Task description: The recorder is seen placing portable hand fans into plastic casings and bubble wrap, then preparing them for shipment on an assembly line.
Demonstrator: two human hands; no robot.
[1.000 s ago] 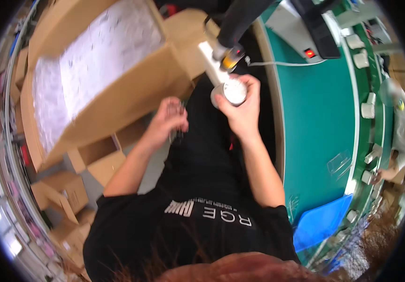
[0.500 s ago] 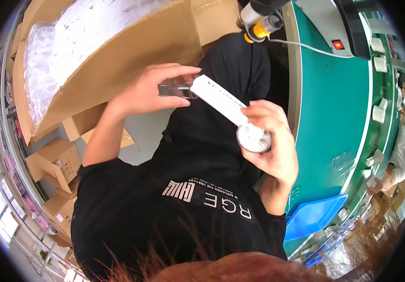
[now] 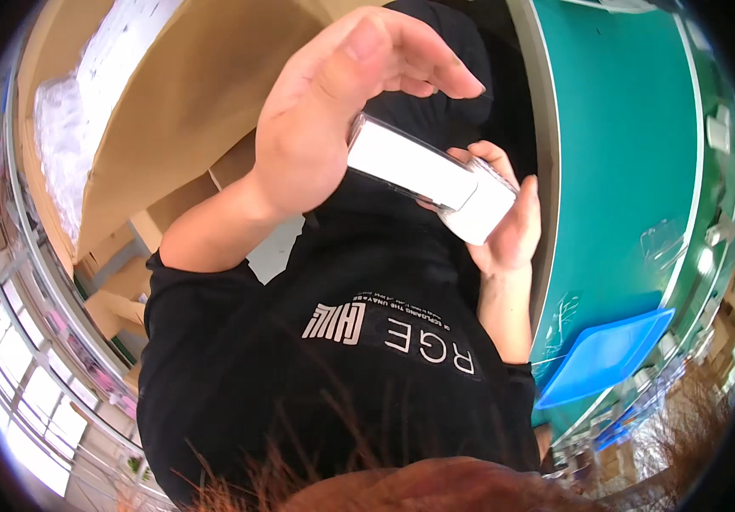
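A long white box [image 3: 410, 162] with a wider white end slants across the space above my lap. Clear plastic casing [image 3: 356, 128] shows along its edges and at its left end. My right hand [image 3: 514, 226] grips the wide end, thumb on the near side and fingers behind. My left hand [image 3: 320, 107] is open, with its fingers stretched forward and slightly curved over the far side. The heel of that palm is at the casing's left end, seemingly touching it. Whatever lies under the wide end is hidden.
On the left stands a big open carton [image 3: 188, 94] holding clear plastic-wrapped goods [image 3: 60, 154]. A green worktable [image 3: 615, 162] runs along my right, bearing a blue tray [image 3: 606, 358] and a clear plastic piece [image 3: 663, 241]. A smaller cardboard box [image 3: 116, 311] sits at lower left.
The clear casing, held in my left hand before, now surrounds at least part of the white box. My left hand has released it and risen. The right hand has turned, tipping the white box flatter.
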